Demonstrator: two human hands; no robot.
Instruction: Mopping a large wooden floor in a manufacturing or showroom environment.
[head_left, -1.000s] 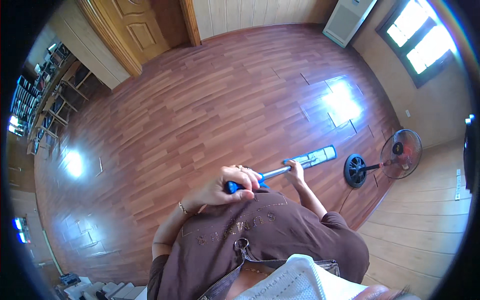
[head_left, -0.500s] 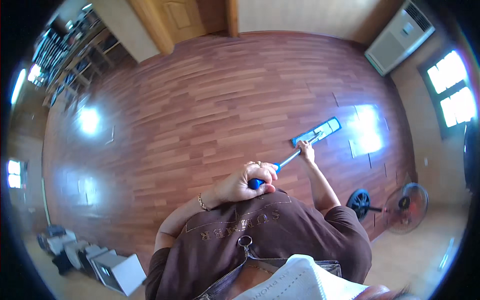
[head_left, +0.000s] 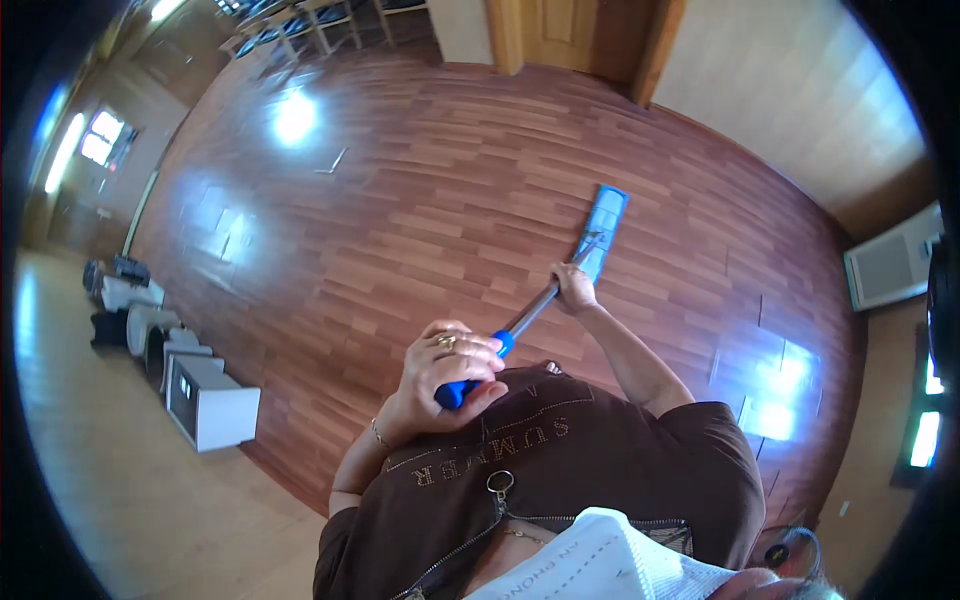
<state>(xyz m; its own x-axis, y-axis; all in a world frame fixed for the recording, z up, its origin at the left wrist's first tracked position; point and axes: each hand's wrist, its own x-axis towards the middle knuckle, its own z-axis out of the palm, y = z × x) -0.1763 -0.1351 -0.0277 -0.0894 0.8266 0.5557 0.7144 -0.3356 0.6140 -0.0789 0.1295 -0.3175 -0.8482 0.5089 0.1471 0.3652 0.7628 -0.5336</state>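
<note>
Clearly, the person has turned left in the last second: the wooden door (head_left: 560, 38), which stood at far left, now faces them a little to the right, and the pedestal fan (head_left: 778, 555) has slipped to the near right corner of the view. The flat mop (head_left: 605, 225) has come round with them, away from the fan's side and the sunlit patch at right. Its blue head now points toward the doorway, seemingly flat on the wood-plank floor (head_left: 470, 230), so I'd judge the wiping has passed to a fresh stretch. The left hand (head_left: 455, 370) has its fingers curled round the blue grip near the chest; the right hand (head_left: 574, 288) is wrapped about the metal pole, low down, close to the head. As for edges, the floor ends at the far right along a pale wall (head_left: 775, 110), with the door frame (head_left: 660, 50) at one end and a floor-standing air conditioner (head_left: 895, 265) at the other. At left a white box-shaped unit (head_left: 225, 415) stands by the floor's border, and chairs (head_left: 330, 18) line the far left. Between these, the mop head has broad room on both sides; the far wall looks the nearest limit ahead.
</note>
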